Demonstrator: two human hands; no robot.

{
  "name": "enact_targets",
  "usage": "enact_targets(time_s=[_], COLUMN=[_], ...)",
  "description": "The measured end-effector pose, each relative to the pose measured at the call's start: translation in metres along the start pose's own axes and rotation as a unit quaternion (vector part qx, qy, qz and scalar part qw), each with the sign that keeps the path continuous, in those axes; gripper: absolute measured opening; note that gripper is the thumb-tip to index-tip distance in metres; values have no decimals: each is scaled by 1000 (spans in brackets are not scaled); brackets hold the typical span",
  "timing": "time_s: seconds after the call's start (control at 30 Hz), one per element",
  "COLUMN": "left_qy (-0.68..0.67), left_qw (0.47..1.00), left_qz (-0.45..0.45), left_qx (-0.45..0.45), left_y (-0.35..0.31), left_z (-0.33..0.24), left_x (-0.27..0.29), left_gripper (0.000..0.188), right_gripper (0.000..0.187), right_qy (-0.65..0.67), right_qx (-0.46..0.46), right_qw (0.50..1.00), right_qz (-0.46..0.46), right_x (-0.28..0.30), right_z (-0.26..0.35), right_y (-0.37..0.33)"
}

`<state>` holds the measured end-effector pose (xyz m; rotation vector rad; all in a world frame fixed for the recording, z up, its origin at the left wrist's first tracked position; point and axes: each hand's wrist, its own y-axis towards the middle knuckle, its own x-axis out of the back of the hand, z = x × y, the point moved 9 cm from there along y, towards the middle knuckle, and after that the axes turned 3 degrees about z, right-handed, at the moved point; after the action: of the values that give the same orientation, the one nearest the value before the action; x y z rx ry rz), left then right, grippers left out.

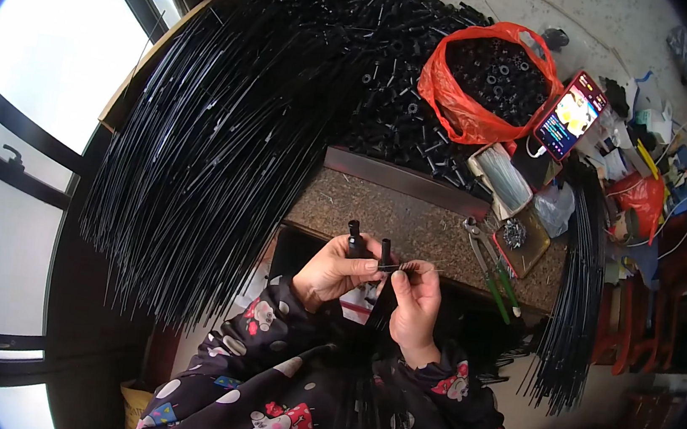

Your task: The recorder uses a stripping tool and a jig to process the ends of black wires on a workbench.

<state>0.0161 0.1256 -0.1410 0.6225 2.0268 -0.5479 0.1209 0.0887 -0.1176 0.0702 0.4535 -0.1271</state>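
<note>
Above my lap, at the near edge of the brown speckled table, both hands are close together. My left hand is closed around black plastic tube pieces; one tube stands up behind the fingers. A second, thinner black tube rises between the two hands. My right hand pinches a thin dark piece that meets the left thumb and fingertips; its exact kind is too small to tell. Thin black rods with pale tips lie over my lap below the hands.
Long black rods heap at the left. Behind a metal strip lie many black tube parts. A red plastic bag holds black rings. Right are a lit phone, a pin box, green-handled pincers and more rods.
</note>
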Motion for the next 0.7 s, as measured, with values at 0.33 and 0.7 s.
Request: enact_targets(time_s=[0.33, 0.7], left_qy=[22, 384], left_qw=[999, 899], left_qz=[45, -25], left_qx=[-12, -207], left_y=[-2, -22], left_z=[-2, -33], left_x=[-8, -28], left_gripper=[21, 32], right_gripper=[15, 16], right_qy=[10, 18], right_qx=[-11, 6], right_qw=[1000, 1000], right_qz=[19, 9], right_x=[-3, -3], right_z=[-3, 0], right_y=[0, -2])
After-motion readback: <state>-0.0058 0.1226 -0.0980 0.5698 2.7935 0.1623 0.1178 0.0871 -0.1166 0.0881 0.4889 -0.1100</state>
